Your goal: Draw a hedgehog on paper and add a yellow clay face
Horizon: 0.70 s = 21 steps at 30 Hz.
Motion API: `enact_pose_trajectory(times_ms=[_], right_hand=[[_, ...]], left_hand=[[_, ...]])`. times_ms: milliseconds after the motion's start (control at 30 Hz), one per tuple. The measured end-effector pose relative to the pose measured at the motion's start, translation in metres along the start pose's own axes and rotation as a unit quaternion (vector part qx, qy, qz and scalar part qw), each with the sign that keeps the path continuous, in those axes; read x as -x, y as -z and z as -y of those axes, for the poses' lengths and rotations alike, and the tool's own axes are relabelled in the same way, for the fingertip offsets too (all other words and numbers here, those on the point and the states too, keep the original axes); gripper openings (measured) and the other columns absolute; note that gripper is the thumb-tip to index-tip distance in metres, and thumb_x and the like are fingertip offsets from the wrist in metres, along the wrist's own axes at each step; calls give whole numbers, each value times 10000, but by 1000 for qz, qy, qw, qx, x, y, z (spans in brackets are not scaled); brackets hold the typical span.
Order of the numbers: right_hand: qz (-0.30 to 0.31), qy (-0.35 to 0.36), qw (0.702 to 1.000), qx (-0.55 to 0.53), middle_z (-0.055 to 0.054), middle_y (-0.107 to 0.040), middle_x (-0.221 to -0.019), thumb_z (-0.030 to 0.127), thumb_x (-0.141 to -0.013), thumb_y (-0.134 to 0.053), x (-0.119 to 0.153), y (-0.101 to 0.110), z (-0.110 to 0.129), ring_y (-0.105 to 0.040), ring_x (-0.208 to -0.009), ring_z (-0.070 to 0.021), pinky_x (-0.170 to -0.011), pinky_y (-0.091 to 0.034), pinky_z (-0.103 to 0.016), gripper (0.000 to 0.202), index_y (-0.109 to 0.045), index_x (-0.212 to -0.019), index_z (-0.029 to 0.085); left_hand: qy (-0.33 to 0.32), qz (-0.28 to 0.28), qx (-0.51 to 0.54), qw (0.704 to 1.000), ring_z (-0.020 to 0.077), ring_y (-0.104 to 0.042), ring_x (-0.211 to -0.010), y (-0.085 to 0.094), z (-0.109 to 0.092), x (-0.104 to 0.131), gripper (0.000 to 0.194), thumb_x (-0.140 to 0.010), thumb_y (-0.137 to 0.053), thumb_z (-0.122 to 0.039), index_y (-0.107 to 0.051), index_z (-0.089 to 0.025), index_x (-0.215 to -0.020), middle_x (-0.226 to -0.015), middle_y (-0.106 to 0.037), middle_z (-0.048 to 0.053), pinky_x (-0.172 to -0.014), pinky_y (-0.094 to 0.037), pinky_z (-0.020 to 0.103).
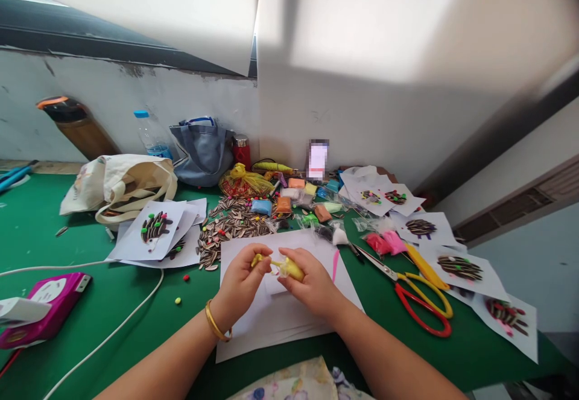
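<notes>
The yellow lump was in front of the person, over the white paper, and it lay in the fingers of the right hand, so this hand was the nearer one. The right hand was partly closed around it, with the fingertips at its left end, where some clear wrap was visible. The long axis of the lump went mostly from side to side, with the right end a little lower in the view. From its left end a thin yellow strand went across the small gap to the left hand. The left hand was also partly closed, and it pinched a small yellow piece between thumb and fingers. How firmly each hand was pressing, I cannot tell. Beyond the hands, the heap of seeds was on the tabletop, toward the left side, and the scissors lay open to the right of the paper, well apart from both hands.
</notes>
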State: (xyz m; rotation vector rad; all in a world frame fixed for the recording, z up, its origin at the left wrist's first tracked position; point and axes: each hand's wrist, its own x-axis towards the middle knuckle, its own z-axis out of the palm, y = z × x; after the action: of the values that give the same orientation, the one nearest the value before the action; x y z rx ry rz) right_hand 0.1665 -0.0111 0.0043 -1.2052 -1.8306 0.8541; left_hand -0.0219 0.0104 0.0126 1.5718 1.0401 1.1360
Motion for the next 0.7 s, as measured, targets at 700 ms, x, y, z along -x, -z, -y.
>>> enact_pose_trajectory(times_ms=[700], right_hand=[[23,-8,999,-25,-84,-607,-1198,305,-844,-677,1,-1,0,-568,-1125,-226,-1001,-453,-388,486,-570,-1313,234]], left_hand=[[-7,22,7,1000,154,-495,-702,5,-5,-2,220,-924,-537,-385,-567,-206,-799,-744,-524,-5,-683,-410,270]])
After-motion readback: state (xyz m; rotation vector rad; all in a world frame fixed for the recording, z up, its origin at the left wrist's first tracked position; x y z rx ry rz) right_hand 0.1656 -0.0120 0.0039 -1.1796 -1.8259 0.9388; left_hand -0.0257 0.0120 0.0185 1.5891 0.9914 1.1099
